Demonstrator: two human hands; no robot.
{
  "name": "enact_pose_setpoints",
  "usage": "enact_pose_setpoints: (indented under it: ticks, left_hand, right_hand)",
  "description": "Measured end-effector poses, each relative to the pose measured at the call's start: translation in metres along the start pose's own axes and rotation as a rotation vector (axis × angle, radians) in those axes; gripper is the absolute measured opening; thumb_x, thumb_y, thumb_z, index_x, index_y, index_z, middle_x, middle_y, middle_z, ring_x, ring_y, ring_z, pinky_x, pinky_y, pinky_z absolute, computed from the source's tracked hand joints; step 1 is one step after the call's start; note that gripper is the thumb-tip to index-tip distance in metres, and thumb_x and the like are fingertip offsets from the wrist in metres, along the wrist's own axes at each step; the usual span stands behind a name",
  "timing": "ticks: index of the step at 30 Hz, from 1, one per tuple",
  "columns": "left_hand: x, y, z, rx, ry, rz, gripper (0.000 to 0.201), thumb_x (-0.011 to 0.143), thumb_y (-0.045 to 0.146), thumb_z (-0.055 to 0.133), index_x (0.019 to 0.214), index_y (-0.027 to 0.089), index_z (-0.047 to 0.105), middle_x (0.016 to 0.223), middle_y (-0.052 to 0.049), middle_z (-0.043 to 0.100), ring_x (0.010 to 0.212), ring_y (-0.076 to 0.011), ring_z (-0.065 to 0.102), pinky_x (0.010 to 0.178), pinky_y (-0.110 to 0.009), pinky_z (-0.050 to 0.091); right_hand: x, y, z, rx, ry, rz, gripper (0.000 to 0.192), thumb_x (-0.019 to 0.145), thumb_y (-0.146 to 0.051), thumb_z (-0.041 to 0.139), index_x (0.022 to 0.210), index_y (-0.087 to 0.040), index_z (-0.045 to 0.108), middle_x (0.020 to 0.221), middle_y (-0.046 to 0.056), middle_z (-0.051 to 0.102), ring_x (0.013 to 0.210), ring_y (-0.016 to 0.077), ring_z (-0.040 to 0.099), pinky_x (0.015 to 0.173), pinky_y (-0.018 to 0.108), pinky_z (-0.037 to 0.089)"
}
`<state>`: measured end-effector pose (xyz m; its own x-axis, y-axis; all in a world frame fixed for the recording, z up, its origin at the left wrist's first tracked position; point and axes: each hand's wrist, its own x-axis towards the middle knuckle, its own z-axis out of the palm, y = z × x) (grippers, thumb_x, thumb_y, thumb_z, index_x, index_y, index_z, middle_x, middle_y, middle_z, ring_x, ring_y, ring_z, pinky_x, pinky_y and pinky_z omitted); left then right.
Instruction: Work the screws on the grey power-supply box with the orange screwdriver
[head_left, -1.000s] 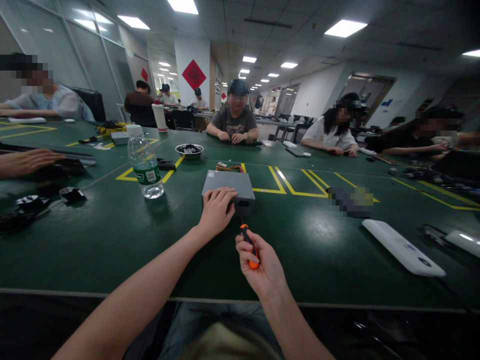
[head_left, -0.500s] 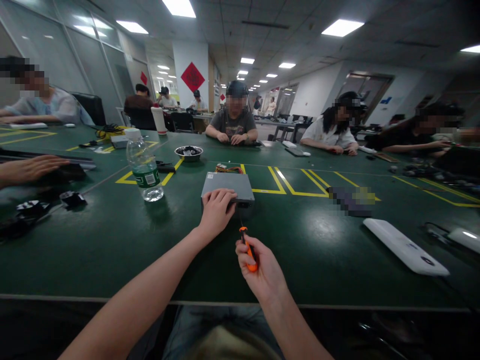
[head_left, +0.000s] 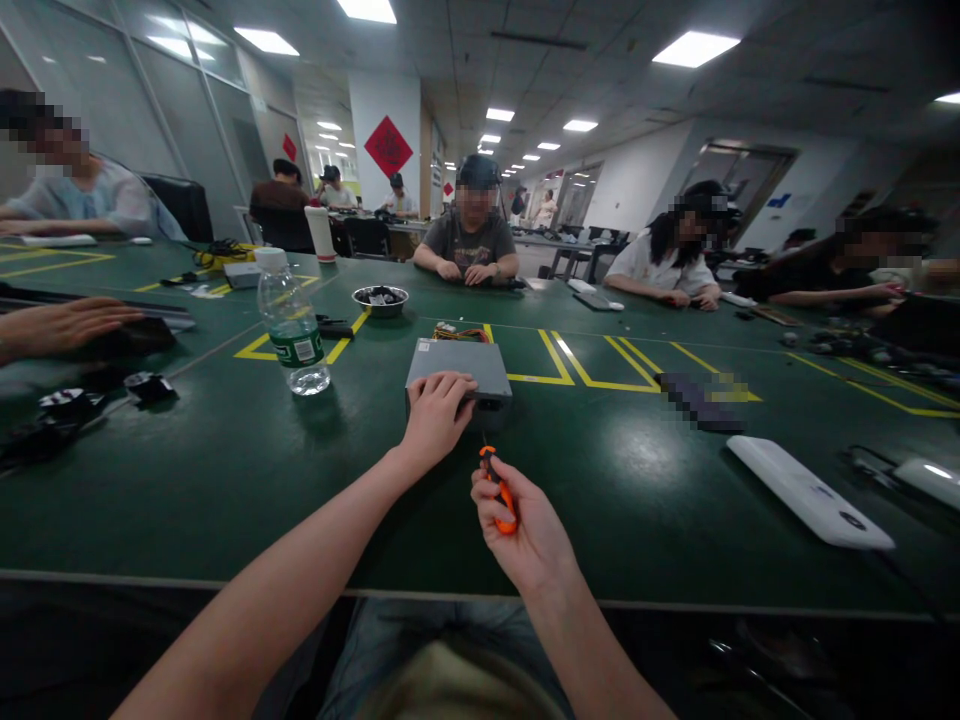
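The grey metal box [head_left: 459, 367] sits flat on the green table [head_left: 225, 480], straight ahead of you, with a bundle of coloured wires [head_left: 459, 334] at its far end. It looks like a stiff sheet-metal case, probably fairly heavy for its size and smooth enough to slide on the tabletop, so pressing down on its top near corner is a sound way to steady it. Your left hand [head_left: 435, 415] does just that: palm over the near edge of the box, fingers curled down onto the lid.

Just on the near side of the box, your right hand [head_left: 517, 525] has its fingers wrapped tight round the orange handle of a screwdriver [head_left: 499, 487]. The thin shaft points at the box's near face; whether the tip is seated in a screw is too small to tell. The handle is small and rigid, best gripped close round its middle as you have it.

Left of the box stands a clear water bottle [head_left: 292, 325]. Beyond the box to the left is a small metal bowl [head_left: 379, 298]. Right of the box lies a long white device [head_left: 808, 492]. Other people sit at the far side.
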<state>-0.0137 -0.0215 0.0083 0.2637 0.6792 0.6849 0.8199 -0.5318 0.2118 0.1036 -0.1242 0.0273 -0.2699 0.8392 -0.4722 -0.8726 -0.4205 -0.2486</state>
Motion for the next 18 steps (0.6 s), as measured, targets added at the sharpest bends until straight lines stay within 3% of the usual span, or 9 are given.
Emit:
enact_pose_setpoints:
  ticks: [8, 13, 18]
  left_hand:
    - [0.0005, 0.0000, -0.0004, 0.013, -0.010, 0.009, 0.020, 0.084, 0.022, 0.048, 0.102, 0.024, 0.055, 0.116, -0.003, 0.059, 0.109, -0.0211, 0.047, 0.087, -0.040, 0.027]
    - [0.0008, 0.0003, 0.0006, 0.008, -0.024, -0.004, 0.020, 0.083, 0.021, 0.049, 0.102, 0.024, 0.055, 0.116, -0.003, 0.059, 0.109, -0.0212, 0.047, 0.088, -0.039, 0.026]
    - [0.0006, 0.0005, 0.0014, 0.000, -0.010, -0.002, 0.019, 0.083, 0.021, 0.050, 0.101, 0.024, 0.055, 0.116, -0.002, 0.059, 0.109, -0.0208, 0.047, 0.087, -0.039, 0.026]
  right_hand:
    - [-0.0026, 0.0024, 0.0076, -0.027, 0.081, 0.061, 0.017, 0.091, -0.019, 0.039, 0.091, -0.009, 0.053, 0.065, 0.001, 0.053, 0.050, 0.0041, 0.052, 0.035, 0.009, 0.038]
    - [-0.0006, 0.0032, 0.0058, -0.014, 0.029, 0.043, 0.018, 0.091, -0.019, 0.039, 0.089, -0.008, 0.054, 0.064, 0.002, 0.052, 0.049, 0.0042, 0.049, 0.033, 0.009, 0.034]
    - [-0.0007, 0.0006, 0.0024, 0.079, 0.060, 0.018, 0.012, 0.089, -0.014, 0.040, 0.084, -0.011, 0.051, 0.065, 0.000, 0.049, 0.048, 0.0023, 0.047, 0.030, 0.005, 0.029]
